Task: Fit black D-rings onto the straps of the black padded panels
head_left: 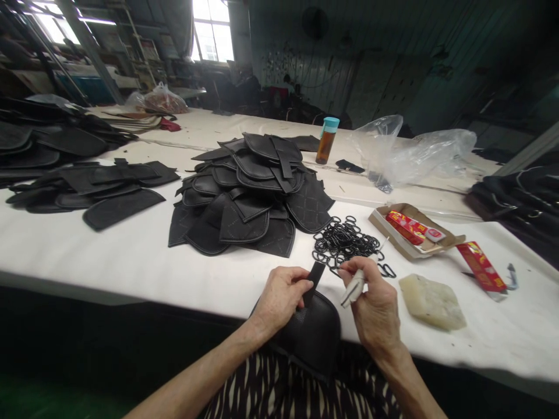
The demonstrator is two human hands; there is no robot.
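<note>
At the table's near edge my left hand (282,297) is closed on a black leather piece (312,331), pinching its upright strap (314,278). My right hand (373,302) is closed around a small white tube-like tool (353,288), its tip pointing down toward the strap. Just beyond my hands lies a heap of black metal rings (345,241). A big pile of black stitched leather pieces (248,195) sits further back at the centre.
A yellowish waxy block (432,301) lies right of my hand. A cardboard box (413,233) with red packets, a loose red packet (481,266), an amber bottle with teal cap (327,139), clear plastic bags (410,154) and more black pieces (100,186) at left.
</note>
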